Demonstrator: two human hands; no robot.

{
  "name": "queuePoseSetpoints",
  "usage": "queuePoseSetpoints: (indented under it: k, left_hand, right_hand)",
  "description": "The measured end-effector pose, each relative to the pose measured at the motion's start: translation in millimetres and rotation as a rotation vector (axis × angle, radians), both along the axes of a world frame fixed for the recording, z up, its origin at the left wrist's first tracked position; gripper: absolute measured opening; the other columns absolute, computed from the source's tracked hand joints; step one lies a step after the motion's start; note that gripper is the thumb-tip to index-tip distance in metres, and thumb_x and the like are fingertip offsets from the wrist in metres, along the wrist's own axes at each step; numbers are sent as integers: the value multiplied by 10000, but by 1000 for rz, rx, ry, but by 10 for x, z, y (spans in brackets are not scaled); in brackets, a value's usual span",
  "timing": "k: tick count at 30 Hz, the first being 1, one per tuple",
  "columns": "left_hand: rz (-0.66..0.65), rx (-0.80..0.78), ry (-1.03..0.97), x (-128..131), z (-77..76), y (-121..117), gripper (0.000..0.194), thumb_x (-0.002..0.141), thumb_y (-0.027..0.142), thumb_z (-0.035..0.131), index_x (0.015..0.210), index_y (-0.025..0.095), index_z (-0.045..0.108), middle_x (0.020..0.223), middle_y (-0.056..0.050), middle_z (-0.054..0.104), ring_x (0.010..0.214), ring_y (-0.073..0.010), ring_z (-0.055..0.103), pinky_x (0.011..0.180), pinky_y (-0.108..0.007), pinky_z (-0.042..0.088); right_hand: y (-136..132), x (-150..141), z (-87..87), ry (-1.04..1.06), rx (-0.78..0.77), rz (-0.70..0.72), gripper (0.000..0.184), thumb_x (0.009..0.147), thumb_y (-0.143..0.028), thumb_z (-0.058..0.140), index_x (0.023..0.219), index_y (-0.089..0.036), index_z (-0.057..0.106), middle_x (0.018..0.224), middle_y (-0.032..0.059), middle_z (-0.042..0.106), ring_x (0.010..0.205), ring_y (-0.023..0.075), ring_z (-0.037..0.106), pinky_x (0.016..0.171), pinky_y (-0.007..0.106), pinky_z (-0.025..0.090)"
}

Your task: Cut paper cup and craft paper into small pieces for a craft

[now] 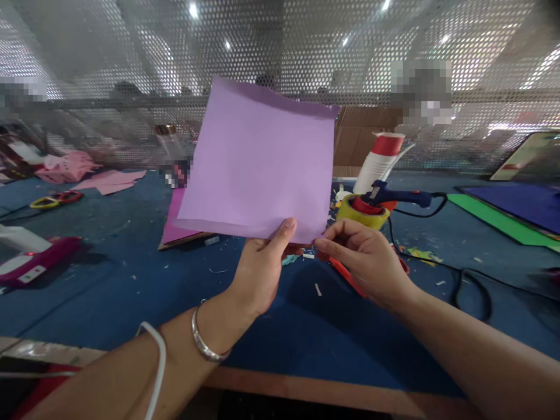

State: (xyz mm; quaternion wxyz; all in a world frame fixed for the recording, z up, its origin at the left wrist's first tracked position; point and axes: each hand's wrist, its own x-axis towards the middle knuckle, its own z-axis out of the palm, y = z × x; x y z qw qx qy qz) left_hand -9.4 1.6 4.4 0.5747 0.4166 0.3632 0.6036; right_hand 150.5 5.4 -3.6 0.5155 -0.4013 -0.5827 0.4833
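Above the left hand's closed thumb-and-finger grip (262, 274) rises the purple sheet (266, 163) — lower edge seemingly curled, top wavy, apparently unworked — its near corner pinched by the right hand (371, 262).

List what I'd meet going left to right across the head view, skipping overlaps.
Scissors with yellow and red handles → large light-purple paper sheet → wide yellow roll of tape → bright green flat sheet.
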Motion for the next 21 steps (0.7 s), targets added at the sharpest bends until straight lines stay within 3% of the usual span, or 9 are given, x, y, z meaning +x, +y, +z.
queuePoseSetpoints:
  k: [7, 10, 15, 21]
  left_hand:
    - [49, -4, 12, 11, -47, 12, 252, 831, 416, 720, 802, 166, 714, 777, -41, 670, 699, -140, 594, 675, -282, 494]
    - [39, 1, 18, 20, -52, 11, 256, 837, 430, 712, 831, 174, 709, 776, -31, 655, 692, -130, 582, 671, -269, 491]
    - [-16, 39, 53, 4, -38, -2, 258, 857, 428, 687, 865, 171, 710, 885, -61, 689, 797, -154, 606, 651, -261, 493]
    - [-202, 65, 131, -65, -57, 19, 148, 773, 320, 782, 787, 179, 738, 805, -30, 708, 798, -150, 621, 779, -285, 492]
  right_hand:
    - [17, -27, -26, 173, -87, 69, 287, 760, -347, 810, 892, -200, 602, 713, -41, 622, 613, 94, 572, 604, 234, 491]
    - [10, -24, -6, 85, -65, 95, 237, 802, -383, 769, 837, -187, 639, 695, -24, 625, 605, 100, 566, 596, 240, 482]
    - [-23, -6, 33, -72, -22, 85, 310, 816, -447, 743, 693, -193, 614, 620, -26, 597, 548, 109, 553, 554, 250, 449]
    - [-8, 58, -2, -192, 40, 64, 344, 868, -471, 681, 690, -195, 578, 596, -37, 568, 512, 98, 533, 520, 233, 408]
